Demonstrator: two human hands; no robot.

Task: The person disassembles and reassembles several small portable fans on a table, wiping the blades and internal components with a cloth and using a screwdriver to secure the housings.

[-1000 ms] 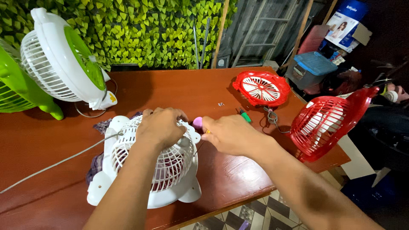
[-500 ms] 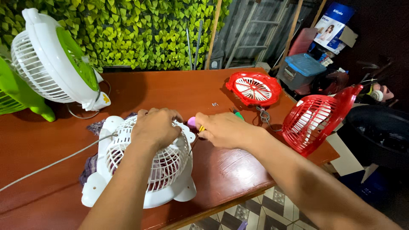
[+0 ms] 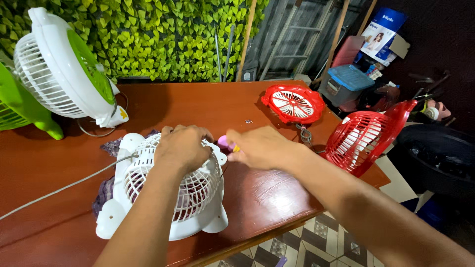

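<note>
Left hand (image 3: 182,147) atop white fan (image 3: 163,198); right hand (image 3: 260,147) beside.

I see a white fan (image 3: 170,198) lying grille-up on the table; a pink-handled screwdriver (image 3: 226,143) meets its top edge.

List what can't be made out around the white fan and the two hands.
Head view only:
- Tool: just a pink and yellow bit shows; the right hand covers the rest, tip included.
- White fan: the left hand hides the top of its grille.
- Cloth under the fan: mostly covered.
- Small bits on the table near the red grille: too small to tell.
</note>
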